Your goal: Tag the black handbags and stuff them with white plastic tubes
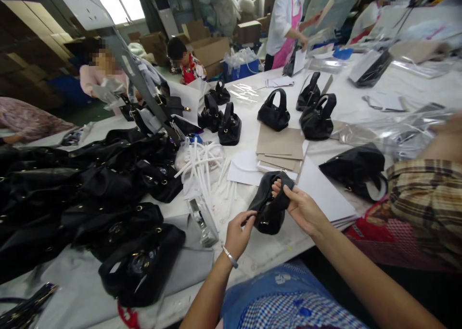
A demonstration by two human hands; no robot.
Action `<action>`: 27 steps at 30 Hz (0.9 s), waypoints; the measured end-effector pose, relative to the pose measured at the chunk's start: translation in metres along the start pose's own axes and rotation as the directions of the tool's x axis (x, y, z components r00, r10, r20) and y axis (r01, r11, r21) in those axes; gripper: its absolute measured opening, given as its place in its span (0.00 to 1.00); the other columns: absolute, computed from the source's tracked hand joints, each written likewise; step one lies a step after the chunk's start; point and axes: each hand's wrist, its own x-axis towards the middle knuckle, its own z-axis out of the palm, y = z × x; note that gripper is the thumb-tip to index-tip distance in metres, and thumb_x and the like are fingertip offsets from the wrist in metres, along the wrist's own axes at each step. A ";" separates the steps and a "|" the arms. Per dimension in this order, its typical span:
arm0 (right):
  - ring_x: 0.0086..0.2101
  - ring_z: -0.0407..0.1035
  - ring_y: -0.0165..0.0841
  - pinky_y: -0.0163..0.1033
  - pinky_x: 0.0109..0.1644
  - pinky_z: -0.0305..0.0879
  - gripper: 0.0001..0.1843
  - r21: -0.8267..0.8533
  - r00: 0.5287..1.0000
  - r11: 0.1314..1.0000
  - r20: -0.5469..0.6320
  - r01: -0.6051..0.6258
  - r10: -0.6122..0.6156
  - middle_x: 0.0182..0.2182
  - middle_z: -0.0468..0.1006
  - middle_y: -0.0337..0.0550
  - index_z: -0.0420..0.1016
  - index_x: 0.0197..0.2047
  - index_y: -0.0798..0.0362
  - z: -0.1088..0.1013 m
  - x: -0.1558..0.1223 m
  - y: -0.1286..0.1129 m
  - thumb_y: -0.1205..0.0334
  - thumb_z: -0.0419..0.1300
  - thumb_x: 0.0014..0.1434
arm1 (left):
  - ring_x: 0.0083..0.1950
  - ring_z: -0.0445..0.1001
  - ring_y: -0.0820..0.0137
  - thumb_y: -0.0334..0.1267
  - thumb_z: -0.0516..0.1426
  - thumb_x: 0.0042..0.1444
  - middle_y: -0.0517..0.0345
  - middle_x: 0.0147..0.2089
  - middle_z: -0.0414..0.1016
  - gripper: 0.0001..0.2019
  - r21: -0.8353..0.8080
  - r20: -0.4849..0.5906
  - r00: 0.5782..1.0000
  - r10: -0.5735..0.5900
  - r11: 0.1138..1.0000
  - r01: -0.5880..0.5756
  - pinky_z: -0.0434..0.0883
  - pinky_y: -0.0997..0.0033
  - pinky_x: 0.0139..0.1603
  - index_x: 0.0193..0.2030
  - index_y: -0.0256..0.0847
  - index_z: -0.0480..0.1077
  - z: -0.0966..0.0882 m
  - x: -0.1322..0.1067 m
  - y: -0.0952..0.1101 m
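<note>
A small black handbag (269,223) with gold-coloured fittings is tilted at the table's front edge, between my two hands. My right hand (298,203) is closed round its handle, with fingers passed through the loop and the thumb on the outside. At the bag's left edge, my left hand (240,230) pinches the black material with thumb and fingertips. Just beyond the bag lie brown cardboard sheets (279,143) and white sheets (323,194). White plastic strips (200,163) are bundled to the left, near a grey metal tape dispenser or similar device (202,220).
Black handbags (90,175) are heaped over the left of the table (249,256). Several finished-looking handbags (274,110) stand upright farther back. A grey post (140,78) slants up at left. A co-worker's plaid sleeve (426,203) is close at right, beside another handbag (357,170).
</note>
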 end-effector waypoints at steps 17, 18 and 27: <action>0.52 0.67 0.38 0.41 0.56 0.66 0.18 -0.167 0.979 0.966 -0.078 -0.197 0.186 0.49 0.76 0.45 0.73 0.48 0.50 -0.022 -0.009 0.034 0.59 0.63 0.54 | 0.50 0.75 0.62 0.35 0.55 0.55 0.42 0.46 0.77 0.14 0.510 -0.398 0.868 -0.297 0.715 0.479 0.68 0.67 0.51 0.47 0.34 0.71 -0.116 0.140 -0.108; 0.53 0.67 0.38 0.41 0.57 0.65 0.18 -0.175 0.978 0.964 -0.078 -0.202 0.191 0.49 0.76 0.45 0.73 0.49 0.49 -0.024 -0.010 0.035 0.58 0.63 0.54 | 0.52 0.73 0.61 0.35 0.56 0.55 0.39 0.47 0.76 0.14 0.529 -0.412 0.856 -0.313 0.683 0.504 0.67 0.67 0.52 0.47 0.33 0.71 -0.117 0.151 -0.112; 0.51 0.68 0.40 0.43 0.58 0.63 0.26 -0.326 0.986 0.932 -0.097 -0.161 0.137 0.52 0.74 0.47 0.70 0.53 0.50 -0.044 -0.029 0.033 0.51 0.63 0.52 | 0.49 0.75 0.57 0.39 0.57 0.50 0.40 0.44 0.77 0.10 0.561 -0.409 0.830 -0.380 0.612 0.557 0.69 0.66 0.44 0.37 0.36 0.74 -0.124 0.182 -0.114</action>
